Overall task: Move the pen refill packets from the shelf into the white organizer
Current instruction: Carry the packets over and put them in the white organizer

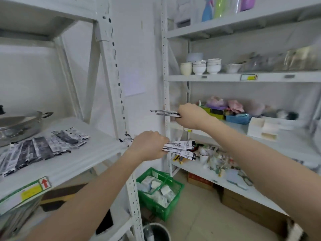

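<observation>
1. Shelving uprights (165,94) stand between my hands and the white organizer (262,127) on the right shelf.
2. Packets (40,150) remain on the left shelf (83,159).
3. My left hand (147,145) grips a fanned bunch (180,148).
4. My right hand (191,115) pinches a few packets (165,113).

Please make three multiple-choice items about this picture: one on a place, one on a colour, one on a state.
1. Where do the remaining pen refill packets lie?
A. left shelf
B. floor
C. green basket

2. What colour is the basket on the floor?
A. blue
B. green
C. red

3. What is the state of the right hand?
A. open, empty
B. shut on packets
C. resting on bowls

Answers: 1 A, they lie spread beside the metal pan. 2 B, its mesh walls are green. 3 B, packet ends stick out of the fist.
</observation>
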